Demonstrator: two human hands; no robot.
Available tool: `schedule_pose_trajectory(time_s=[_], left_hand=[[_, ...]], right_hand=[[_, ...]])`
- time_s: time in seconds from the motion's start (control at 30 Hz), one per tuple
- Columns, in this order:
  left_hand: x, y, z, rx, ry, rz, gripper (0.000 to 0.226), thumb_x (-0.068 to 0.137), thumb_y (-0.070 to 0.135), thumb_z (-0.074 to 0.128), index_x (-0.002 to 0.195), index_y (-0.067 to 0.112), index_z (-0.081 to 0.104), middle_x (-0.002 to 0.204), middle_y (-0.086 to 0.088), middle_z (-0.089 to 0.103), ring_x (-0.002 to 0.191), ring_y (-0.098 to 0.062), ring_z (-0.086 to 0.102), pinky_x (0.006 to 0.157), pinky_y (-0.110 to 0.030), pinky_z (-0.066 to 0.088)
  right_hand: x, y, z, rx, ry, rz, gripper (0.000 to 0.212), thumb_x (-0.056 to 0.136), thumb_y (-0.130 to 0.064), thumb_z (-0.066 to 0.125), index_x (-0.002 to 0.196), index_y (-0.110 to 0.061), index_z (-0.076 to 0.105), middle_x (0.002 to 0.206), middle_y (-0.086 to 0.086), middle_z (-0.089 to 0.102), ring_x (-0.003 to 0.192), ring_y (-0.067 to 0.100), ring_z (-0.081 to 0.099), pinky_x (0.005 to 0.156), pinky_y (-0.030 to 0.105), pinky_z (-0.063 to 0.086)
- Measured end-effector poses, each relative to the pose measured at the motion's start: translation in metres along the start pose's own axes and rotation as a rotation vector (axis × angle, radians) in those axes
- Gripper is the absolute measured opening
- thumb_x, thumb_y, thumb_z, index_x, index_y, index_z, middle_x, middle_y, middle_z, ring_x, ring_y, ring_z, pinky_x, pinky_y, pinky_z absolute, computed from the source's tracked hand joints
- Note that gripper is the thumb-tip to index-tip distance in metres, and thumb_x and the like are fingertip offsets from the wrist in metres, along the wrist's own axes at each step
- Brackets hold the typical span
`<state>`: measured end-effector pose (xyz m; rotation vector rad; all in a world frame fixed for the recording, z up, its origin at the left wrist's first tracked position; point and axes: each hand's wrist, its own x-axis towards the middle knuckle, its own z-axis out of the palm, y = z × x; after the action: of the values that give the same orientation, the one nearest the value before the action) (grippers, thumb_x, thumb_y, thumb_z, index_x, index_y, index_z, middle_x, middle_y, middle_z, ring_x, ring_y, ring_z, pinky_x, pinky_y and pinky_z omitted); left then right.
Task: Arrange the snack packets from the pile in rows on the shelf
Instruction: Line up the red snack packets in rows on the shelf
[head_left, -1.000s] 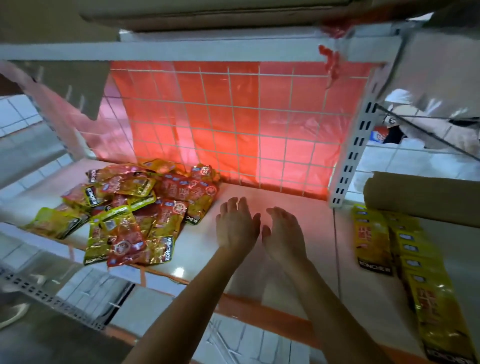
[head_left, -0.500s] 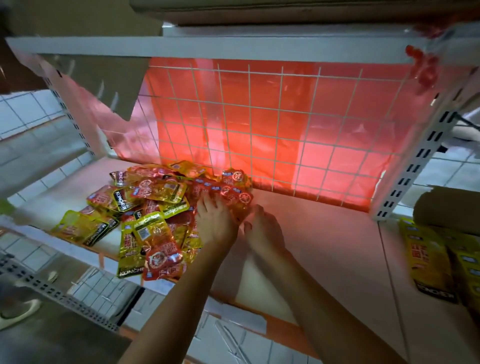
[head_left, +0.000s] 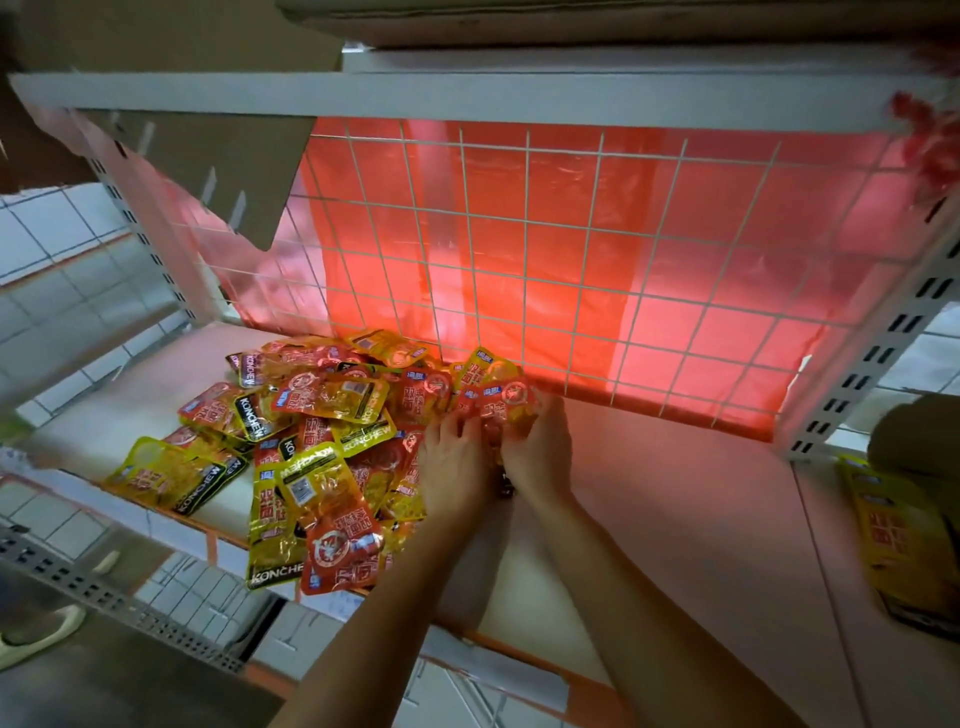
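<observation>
Packets (head_left: 332, 540) hang over the shelf (head_left: 675, 519) edge. Our left hand (head_left: 454, 470) and right hand (head_left: 537, 460) rest on the pile (head_left: 322, 400); we cannot tell if they grip. A pull could drop some.

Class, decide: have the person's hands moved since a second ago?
Yes. The left hand and right hand went from bare shelf onto the pile's right edge, nearer the wire grid.

1 left hand (head_left: 452, 470), 1 right hand (head_left: 537, 457), 1 packet pile (head_left: 322, 415), 1 shelf (head_left: 675, 499).
</observation>
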<state>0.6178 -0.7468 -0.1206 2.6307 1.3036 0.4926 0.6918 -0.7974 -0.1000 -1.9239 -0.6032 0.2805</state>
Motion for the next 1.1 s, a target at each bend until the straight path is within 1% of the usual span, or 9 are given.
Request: schedule_pose_trajectory(time_s=[0.1, 0.2, 0.27, 0.37, 0.53, 0.73, 0.9, 1.0, 1.1], left_hand=[[0.002, 0.005, -0.001, -0.031, -0.056, 0.006, 0.042, 0.099, 0.031, 0.043, 0.14, 0.029, 0.043, 0.147, -0.007, 0.038, 0.133, -0.03, 0.034, 0.106, -0.041, 0.032], [0.004, 0.009, -0.004, -0.042, -0.111, -0.028, 0.042, 0.099, 0.036, 0.042, 0.14, 0.042, 0.039, 0.152, -0.011, 0.028, 0.137, -0.035, 0.027, 0.108, -0.048, 0.027], [0.006, 0.012, -0.006, -0.013, -0.127, -0.051, 0.043, 0.099, 0.036, 0.043, 0.14, 0.046, 0.036, 0.151, -0.01, 0.03, 0.137, -0.036, 0.028, 0.107, -0.05, 0.026], [0.009, 0.017, -0.007, -0.027, -0.083, -0.057, 0.046, 0.096, 0.029, 0.047, 0.14, 0.037, 0.037, 0.135, -0.011, 0.047, 0.125, -0.035, 0.041, 0.099, -0.049, 0.033], [0.014, 0.031, -0.006, -0.299, 0.03, 0.043, 0.04, 0.092, 0.01, 0.051, 0.131, 0.015, 0.054, 0.115, -0.017, 0.06, 0.105, -0.037, 0.054, 0.083, -0.041, 0.043], [0.006, 0.057, 0.002, -0.417, 0.142, 0.178, 0.018, 0.089, 0.017, 0.061, 0.105, 0.011, 0.067, 0.098, -0.012, 0.067, 0.092, -0.034, 0.059, 0.07, -0.036, 0.04], [-0.004, 0.089, 0.012, -0.513, 0.01, 0.092, 0.034, 0.096, 0.042, 0.049, 0.1, 0.012, 0.066, 0.09, -0.009, 0.07, 0.086, -0.029, 0.064, 0.063, -0.033, 0.038], [-0.012, 0.117, 0.016, -0.636, -0.14, 0.082, 0.039, 0.1, 0.042, 0.04, 0.077, 0.018, 0.06, 0.068, 0.001, 0.061, 0.068, -0.021, 0.06, 0.055, -0.028, 0.033], [-0.018, 0.146, 0.023, -0.721, -0.217, 0.077, 0.039, 0.101, 0.039, 0.04, 0.074, 0.016, 0.058, 0.071, -0.001, 0.06, 0.07, -0.021, 0.058, 0.057, -0.026, 0.036]], right_hand=[[0.007, 0.007, -0.004, 0.016, 0.006, 0.095, 0.055, 0.08, -0.009, 0.064, 0.132, -0.007, 0.046, 0.13, 0.013, 0.052, 0.121, 0.03, 0.051, 0.099, 0.036, 0.041], [0.011, 0.018, -0.008, 0.053, 0.003, 0.194, 0.062, 0.078, -0.014, 0.071, 0.133, -0.012, 0.044, 0.129, 0.01, 0.056, 0.12, 0.028, 0.053, 0.098, 0.035, 0.043], [0.013, 0.022, -0.011, 0.079, 0.018, 0.233, 0.052, 0.084, -0.02, 0.066, 0.131, -0.015, 0.045, 0.126, 0.009, 0.059, 0.116, 0.028, 0.056, 0.094, 0.034, 0.045], [0.016, 0.025, -0.017, 0.11, 0.06, 0.273, 0.038, 0.091, -0.026, 0.056, 0.127, -0.015, 0.048, 0.124, 0.01, 0.061, 0.113, 0.03, 0.058, 0.094, 0.038, 0.047], [0.021, 0.034, -0.033, 0.261, 0.071, 0.382, 0.036, 0.087, -0.02, 0.061, 0.122, -0.017, 0.056, 0.115, 0.008, 0.066, 0.101, 0.025, 0.064, 0.089, 0.044, 0.053], [0.017, 0.04, -0.071, 0.511, 0.067, 0.409, 0.038, 0.074, 0.009, 0.058, 0.108, -0.006, 0.065, 0.101, 0.016, 0.07, 0.092, 0.035, 0.068, 0.083, 0.05, 0.056], [0.005, 0.039, -0.113, 0.702, 0.119, 0.337, 0.039, 0.073, 0.019, 0.053, 0.103, -0.004, 0.062, 0.098, 0.019, 0.069, 0.09, 0.034, 0.067, 0.077, 0.042, 0.056], [0.002, 0.043, -0.142, 0.721, 0.179, 0.315, 0.04, 0.076, 0.015, 0.057, 0.108, -0.01, 0.06, 0.101, 0.012, 0.068, 0.09, 0.025, 0.066, 0.072, 0.035, 0.055], [-0.002, 0.054, -0.171, 0.712, 0.273, 0.272, 0.038, 0.075, 0.016, 0.056, 0.1, -0.013, 0.06, 0.095, 0.01, 0.067, 0.086, 0.025, 0.065, 0.069, 0.033, 0.053]])
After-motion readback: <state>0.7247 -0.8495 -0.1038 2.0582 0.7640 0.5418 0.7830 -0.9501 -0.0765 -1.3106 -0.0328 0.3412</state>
